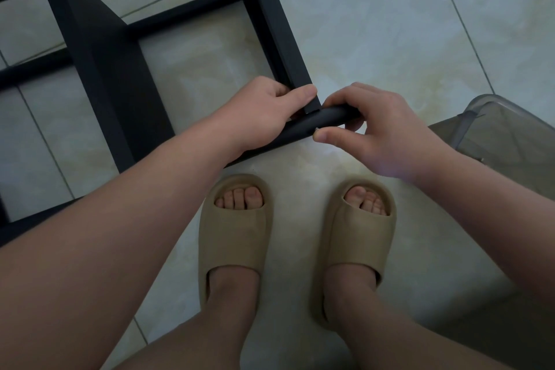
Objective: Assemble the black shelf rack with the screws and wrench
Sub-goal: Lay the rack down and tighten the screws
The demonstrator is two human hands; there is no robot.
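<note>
Past the tan slippers (237, 234), the left hand (264, 111) gripped the corner post (276, 24). The right hand (378, 126) curled round the round black bar (318, 119), thumb at a tiny screw (316, 129). The black shelf rack (105, 69) stood beyond, and that screw probably needed turning in next.

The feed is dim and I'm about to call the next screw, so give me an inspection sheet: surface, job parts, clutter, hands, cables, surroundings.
Surface: pale tiled floor.
Job's things: black shelf rack on the floor; round crossbar meets its corner post; small screw at that joint; no wrench seen.
Clutter: nothing seen.
Hands: left hand grips the corner post's end; right hand has its fingers curled over the crossbar end, thumb by the screw.
Cables: nothing seen.
Surroundings: grey translucent plastic item at the right edge; tan slippers on the person's feet.
</note>
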